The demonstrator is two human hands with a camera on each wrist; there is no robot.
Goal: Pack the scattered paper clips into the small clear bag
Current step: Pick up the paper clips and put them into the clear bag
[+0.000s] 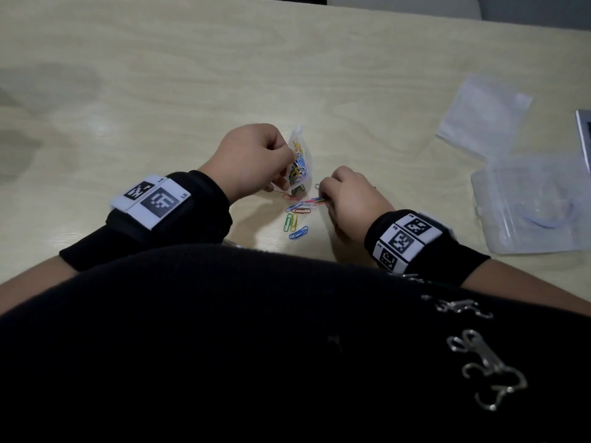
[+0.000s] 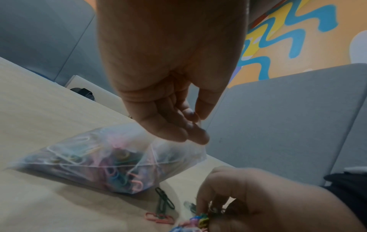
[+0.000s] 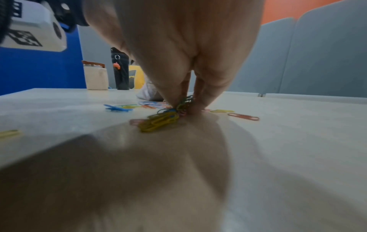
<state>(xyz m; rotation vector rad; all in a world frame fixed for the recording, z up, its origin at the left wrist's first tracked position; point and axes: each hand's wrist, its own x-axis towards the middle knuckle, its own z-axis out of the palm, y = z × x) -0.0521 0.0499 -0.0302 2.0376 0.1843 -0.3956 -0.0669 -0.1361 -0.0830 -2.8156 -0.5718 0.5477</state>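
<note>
Near the desk's front edge, right hand pinches gathered paper clips; left hand pinches the clear bag; next, feed its mouth.

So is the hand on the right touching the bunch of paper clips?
Touching. The right wrist view shows the right hand pinching the bunch of paper clips between its fingertips, right on the table.
</note>
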